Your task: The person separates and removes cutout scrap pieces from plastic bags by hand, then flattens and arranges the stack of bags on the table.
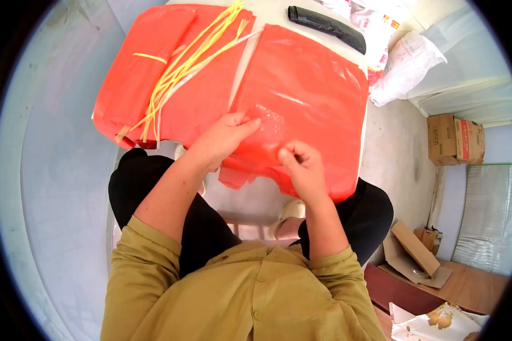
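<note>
Red plastic bags [313, 79] lie in a flat stack on the right part of the table, their near edge hanging over the front. My left hand [224, 136] is at the near left of this stack, thumb and fingers pinched on the red plastic. Just to the right, my right hand [304, 165] has its fingers curled and closed on the same near edge. Between the hands the plastic is bunched and shiny. A second red stack [210, 91] lies to the left, with yellow strips [179, 71] across it.
A black roll [327, 28] lies at the table's far edge. White bags [407, 62] stand beyond the right corner. A cardboard box [455, 139] is further right, and opened cardboard [415, 256] lies at the lower right. My legs are under the front edge.
</note>
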Tool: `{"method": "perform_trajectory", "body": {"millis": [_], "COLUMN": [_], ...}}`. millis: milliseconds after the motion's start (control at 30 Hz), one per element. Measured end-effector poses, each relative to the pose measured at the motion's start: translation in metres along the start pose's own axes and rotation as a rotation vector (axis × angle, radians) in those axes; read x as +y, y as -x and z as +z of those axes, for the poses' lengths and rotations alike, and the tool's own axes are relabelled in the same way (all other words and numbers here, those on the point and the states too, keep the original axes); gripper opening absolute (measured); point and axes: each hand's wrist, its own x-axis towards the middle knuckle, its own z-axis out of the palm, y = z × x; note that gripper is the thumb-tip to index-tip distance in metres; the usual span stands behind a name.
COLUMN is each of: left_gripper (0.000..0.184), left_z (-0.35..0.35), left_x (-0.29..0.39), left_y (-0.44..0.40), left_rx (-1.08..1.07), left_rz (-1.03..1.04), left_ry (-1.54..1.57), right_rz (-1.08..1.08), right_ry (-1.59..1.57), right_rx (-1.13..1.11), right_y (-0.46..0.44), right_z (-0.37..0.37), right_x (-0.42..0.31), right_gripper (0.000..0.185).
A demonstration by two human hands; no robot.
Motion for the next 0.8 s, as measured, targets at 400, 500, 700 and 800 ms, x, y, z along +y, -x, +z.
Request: {"method": "perform_trajectory", "body": {"millis": [400, 500, 700, 800], "left_gripper": [0.040, 0.041, 0.041, 0.040], "left_z": [0.006, 0.007, -0.001, 0.001], "left_x": [0.012, 0.020, 0.003, 0.006], "left_y": [0.010, 0.016, -0.001, 0.001], "left_rx": [0.027, 0.035, 0.052, 0.048], "left_rz": [-0.030, -0.047, -0.073, -0.054], "left_ry": [-0.166, -0.158, -0.085, -0.073], "right_rz": [0.144, 0.085, 0.074, 0.061], "right_ry": [0.135, 0.025, -0.021, 0.040], "right_rx": [0.041, 0.044, 0.090, -0.002], "right_y": [-0.018, -0.020, -0.017, -0.006], "right_z": [0.002, 0.010, 0.008, -0.003], "right_x": [-0.005, -0.001, 0.009, 0.007], "right_gripper": [0.029, 0.027, 0.021, 0.021]}}
